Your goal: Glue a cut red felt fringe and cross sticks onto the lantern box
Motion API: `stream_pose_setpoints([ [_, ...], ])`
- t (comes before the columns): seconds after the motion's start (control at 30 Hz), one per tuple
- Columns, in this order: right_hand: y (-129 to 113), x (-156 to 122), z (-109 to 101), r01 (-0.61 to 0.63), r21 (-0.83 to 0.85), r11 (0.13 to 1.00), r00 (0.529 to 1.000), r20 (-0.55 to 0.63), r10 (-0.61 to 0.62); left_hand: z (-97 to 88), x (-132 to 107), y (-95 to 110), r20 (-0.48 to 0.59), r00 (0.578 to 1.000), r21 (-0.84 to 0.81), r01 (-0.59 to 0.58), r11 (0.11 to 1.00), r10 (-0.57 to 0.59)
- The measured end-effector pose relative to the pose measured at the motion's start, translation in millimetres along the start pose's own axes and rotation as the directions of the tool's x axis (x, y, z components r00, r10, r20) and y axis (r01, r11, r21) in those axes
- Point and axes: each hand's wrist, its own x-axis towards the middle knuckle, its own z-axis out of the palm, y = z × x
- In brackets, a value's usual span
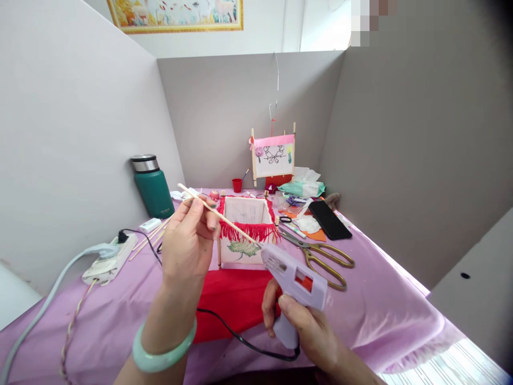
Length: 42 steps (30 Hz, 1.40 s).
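Glue gun meets stick over a paper lantern

Left hand (188, 243) pinches a wooden stick (218, 215); right hand (298, 321), at 5 o'clock, grips the glue gun (294, 280), nozzle touching the stick before the fringed lantern (245, 230).

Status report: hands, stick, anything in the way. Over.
Left hand pinches stick, tilted down to right. Right hand holds glue gun, nozzle at stick's lower end. Lantern close behind; scissors off to the right.
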Motion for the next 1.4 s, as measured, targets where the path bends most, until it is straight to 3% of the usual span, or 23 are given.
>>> stream_pose_setpoints([
  [1.2,3.1,2.3,-0.6,-0.028,-0.036,0.999,1.000,0.002,0.028,1.0,-1.3,-1.5,-0.061,0.998,-0.057,-0.003,0.998,0.000],
  [1.3,0.4,1.1,-1.5,-0.025,-0.135,0.991,1.000,-0.011,0.024,-0.2,1.4,-1.0,-0.066,0.997,-0.100,0.038,0.994,-0.045],
  [1.4,-5.8,-3.7,-5.2,0.057,-0.436,0.898,0.994,-0.056,-0.090,-1.6,4.0,0.5,-0.066,0.993,-0.167,0.090,0.982,-0.103],
])
